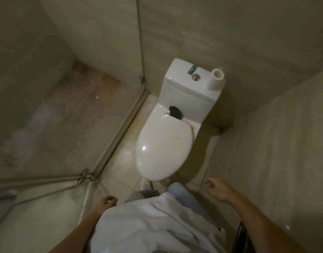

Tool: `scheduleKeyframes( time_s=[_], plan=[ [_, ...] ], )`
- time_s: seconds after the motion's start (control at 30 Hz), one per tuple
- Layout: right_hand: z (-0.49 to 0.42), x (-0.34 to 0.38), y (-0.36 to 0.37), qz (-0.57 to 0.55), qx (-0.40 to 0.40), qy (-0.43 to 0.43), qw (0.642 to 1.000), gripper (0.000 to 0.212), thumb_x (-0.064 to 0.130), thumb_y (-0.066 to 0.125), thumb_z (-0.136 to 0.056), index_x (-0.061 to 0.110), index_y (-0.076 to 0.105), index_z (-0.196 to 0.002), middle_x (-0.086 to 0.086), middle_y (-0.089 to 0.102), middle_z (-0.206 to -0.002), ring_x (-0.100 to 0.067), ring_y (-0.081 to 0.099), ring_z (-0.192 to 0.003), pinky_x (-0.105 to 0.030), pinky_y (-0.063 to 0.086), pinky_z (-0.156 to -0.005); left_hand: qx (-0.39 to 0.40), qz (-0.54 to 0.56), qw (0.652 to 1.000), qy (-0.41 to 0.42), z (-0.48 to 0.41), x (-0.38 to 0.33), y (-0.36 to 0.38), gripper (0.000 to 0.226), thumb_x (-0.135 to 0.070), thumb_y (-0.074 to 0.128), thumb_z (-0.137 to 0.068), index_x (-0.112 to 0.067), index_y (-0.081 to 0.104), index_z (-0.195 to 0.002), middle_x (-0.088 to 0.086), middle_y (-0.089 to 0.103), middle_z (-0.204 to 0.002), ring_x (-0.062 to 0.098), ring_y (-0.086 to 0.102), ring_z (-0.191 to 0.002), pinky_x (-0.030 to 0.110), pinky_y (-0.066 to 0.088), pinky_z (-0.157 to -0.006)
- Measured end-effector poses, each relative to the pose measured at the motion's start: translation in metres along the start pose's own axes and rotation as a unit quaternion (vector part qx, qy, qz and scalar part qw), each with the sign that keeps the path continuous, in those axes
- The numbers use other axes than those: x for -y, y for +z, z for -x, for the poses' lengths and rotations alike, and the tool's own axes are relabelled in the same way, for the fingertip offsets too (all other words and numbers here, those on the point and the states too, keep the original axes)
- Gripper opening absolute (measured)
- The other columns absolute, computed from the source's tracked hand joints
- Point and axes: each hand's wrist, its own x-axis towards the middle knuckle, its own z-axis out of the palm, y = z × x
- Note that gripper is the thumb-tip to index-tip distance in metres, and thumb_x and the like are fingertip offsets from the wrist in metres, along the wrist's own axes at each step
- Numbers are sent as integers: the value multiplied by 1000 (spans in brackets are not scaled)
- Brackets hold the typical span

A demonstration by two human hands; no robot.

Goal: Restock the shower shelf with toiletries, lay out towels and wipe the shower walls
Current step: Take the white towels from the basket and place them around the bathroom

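Fingers loosely curled, seemingly holding nothing

Dim bathroom with beige tiled walls and glossy floor. White toilet, lid closed, against back wall; paper roll upright on cistern. Glass shower partition at left, metal-framed.

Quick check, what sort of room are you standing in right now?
A small tiled bathroom: a white toilet with its lid down, a toilet roll on the cistern, and a glass shower enclosure to the left.
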Motion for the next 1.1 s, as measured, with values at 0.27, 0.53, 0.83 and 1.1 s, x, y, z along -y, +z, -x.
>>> scheduleKeyframes(
  time_s=[0.27, 0.53, 0.83, 1.1],
  plan=[
    [-50, 7, -5, 12, 50, -66, 997, 27, 9, 55, -97, 10, 64, -123, -11, 68, -120, -23, 63, -109, -33, 51, -92, -122, 234, 958, -113, 82, 62, 45, 31, -16, 52, -103, 6, 59, -122, 24, 65, -110, 20, 60, -80, 22, 42, -61],
    [-114, 47, -31, 169, 92, -130, 973, 21, 8, 62, -90, 7, 71, -109, -6, 68, -97, -30, 67, -95, -41, 55, -91, -257, 419, 866, -96, 135, 38, 105, 27, -12, 48, -104, 2, 58, -125, 18, 63, -110, 23, 60, -96, 10, 46, -61],
    [-106, 155, 0, 323, 130, -234, 908, 21, 13, 59, -91, 16, 67, -111, -11, 71, -107, -28, 69, -95, -42, 56, -91, -267, 590, 720, -249, 201, 95, 257, 26, -23, 51, -104, -5, 61, -119, 16, 67, -111, 21, 62, -88, 24, 44, -68],
    [-24, 230, 108, 494, 178, -355, 773, 32, 19, 58, -96, 10, 64, -126, -12, 68, -121, -26, 66, -106, -36, 51, -94, -294, 700, 574, -306, 241, 132, 366, 21, -23, 54, -102, -8, 66, -110, 11, 71, -101, 20, 66, -84, 29, 45, -69]
  ],
)
